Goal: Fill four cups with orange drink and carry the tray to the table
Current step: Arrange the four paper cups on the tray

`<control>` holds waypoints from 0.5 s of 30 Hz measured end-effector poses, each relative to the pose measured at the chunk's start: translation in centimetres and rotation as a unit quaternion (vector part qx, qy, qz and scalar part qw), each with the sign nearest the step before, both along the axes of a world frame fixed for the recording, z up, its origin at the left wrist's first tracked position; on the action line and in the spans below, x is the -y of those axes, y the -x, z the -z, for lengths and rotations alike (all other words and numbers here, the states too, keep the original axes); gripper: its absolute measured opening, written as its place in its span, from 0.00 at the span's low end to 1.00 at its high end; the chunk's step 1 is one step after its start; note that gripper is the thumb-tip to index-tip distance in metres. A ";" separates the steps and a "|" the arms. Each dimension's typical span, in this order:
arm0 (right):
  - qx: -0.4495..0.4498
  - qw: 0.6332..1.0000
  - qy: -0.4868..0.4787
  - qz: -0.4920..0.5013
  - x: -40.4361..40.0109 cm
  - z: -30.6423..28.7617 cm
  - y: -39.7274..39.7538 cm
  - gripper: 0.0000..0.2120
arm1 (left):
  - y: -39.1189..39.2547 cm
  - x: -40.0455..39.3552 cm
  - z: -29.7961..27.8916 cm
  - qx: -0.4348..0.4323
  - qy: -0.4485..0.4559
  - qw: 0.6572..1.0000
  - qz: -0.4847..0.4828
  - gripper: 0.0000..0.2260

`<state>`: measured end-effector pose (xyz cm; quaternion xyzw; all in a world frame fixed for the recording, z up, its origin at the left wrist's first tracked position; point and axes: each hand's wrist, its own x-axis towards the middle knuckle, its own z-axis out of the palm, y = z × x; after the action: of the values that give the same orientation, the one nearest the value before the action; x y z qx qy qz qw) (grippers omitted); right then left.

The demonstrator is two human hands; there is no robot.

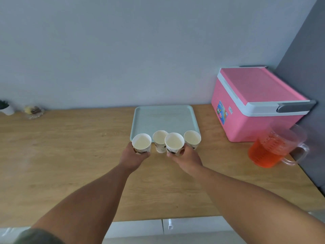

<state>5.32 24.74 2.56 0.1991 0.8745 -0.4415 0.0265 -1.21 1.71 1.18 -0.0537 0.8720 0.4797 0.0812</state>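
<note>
- Left hand [134, 158] grips the leftmost paper cup [141, 143], fingers curled round its lower wall; cup empty.
- Right hand [187, 159] pinches the third cup [174, 144] near its base — also empty.
- Between the hands stands the second cup [160, 140]; the fourth cup [192, 139] sits just right of the right hand.
- Beyond both hands: pale green tray [163, 118], bare, the cups lined along its near edge.
- Far right of the right hand — pitcher [274, 148] of orange drink, on the wooden counter [70, 147] in front of a pink cooler [255, 103].
</note>
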 end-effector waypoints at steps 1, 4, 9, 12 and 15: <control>-0.008 1.000 0.002 0.000 0.0 -0.4 0.3 0.26 | 0.2 0.0 -0.5 -0.004 0.000 1.000 0.001 0.31; -0.027 1.000 0.001 0.004 0.0 -1.8 1.5 0.27 | 0.9 -0.2 -2.1 -0.013 0.000 1.000 0.000 0.31; -0.044 0.999 -0.018 -0.006 -1.0 -4.3 3.2 0.27 | 2.1 -0.6 -4.2 -0.029 0.009 1.000 0.002 0.31; -0.046 0.998 -0.029 -0.008 -2.2 -5.1 3.9 0.26 | 2.8 -0.9 -5.0 -0.036 0.016 0.999 0.005 0.32; -0.047 0.999 -0.026 -0.005 -3.6 -5.7 4.8 0.26 | 3.4 -1.7 -6.0 -0.040 0.011 0.999 0.006 0.31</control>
<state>0.55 28.35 8.25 0.1746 0.8869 -0.4273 -0.0178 -4.56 3.38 7.14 -0.0300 0.8802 0.4711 0.0483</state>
